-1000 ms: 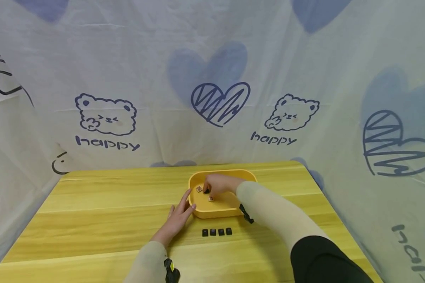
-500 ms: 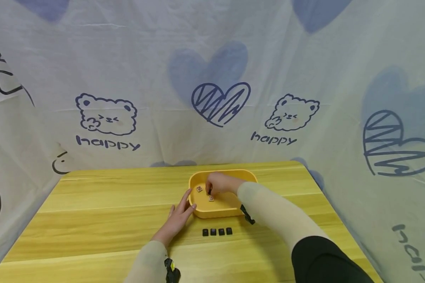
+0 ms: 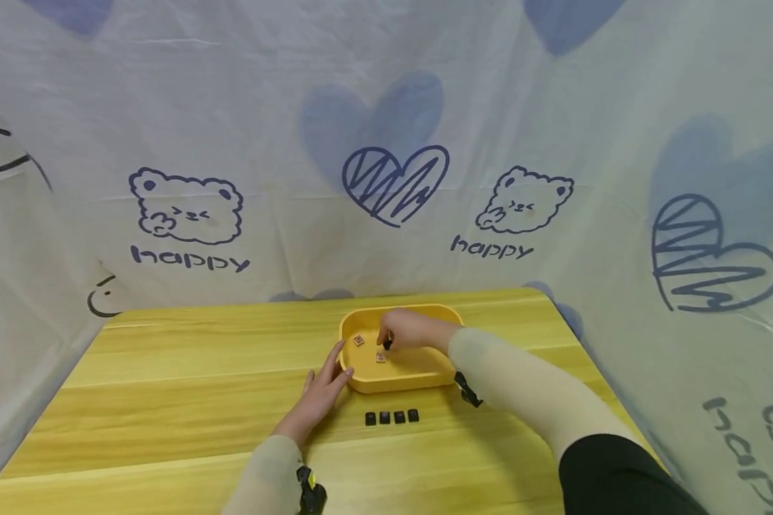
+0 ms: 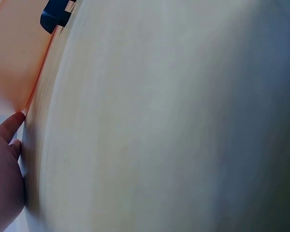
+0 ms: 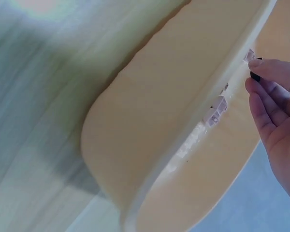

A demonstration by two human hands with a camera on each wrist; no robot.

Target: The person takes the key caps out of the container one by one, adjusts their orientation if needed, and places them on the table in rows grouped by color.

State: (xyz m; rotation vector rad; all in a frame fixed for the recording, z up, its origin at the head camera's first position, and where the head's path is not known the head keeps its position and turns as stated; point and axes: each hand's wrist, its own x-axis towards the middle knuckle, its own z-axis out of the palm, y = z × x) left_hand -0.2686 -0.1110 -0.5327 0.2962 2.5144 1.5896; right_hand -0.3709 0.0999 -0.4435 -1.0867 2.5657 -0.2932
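My right hand (image 3: 411, 330) is inside the yellow tray (image 3: 402, 385), pinching a small black keycap (image 3: 388, 344) between thumb and fingers. In the right wrist view the keycap (image 5: 255, 77) shows at the thumb tip. Two small pale pieces that look like keyboard switches lie on the tray floor: one switch (image 3: 358, 340) at the left, another switch (image 3: 381, 357) just below the right hand. My left hand (image 3: 318, 397) touches the tray's left end with its fingers spread and straight. A fingertip (image 4: 18, 117) meets the tray's edge in the left wrist view.
Several black keycaps (image 3: 384, 417) stand in a short row on the wood-grain table (image 3: 187, 400), in front of the tray. Behind the table hangs a pale cloth (image 3: 283, 121) printed with hearts and bears.
The right hand has shifted slightly right and up within the tray, still pinching the black keycap. The head view has moved a little. My left hand stays at the tray's left end.
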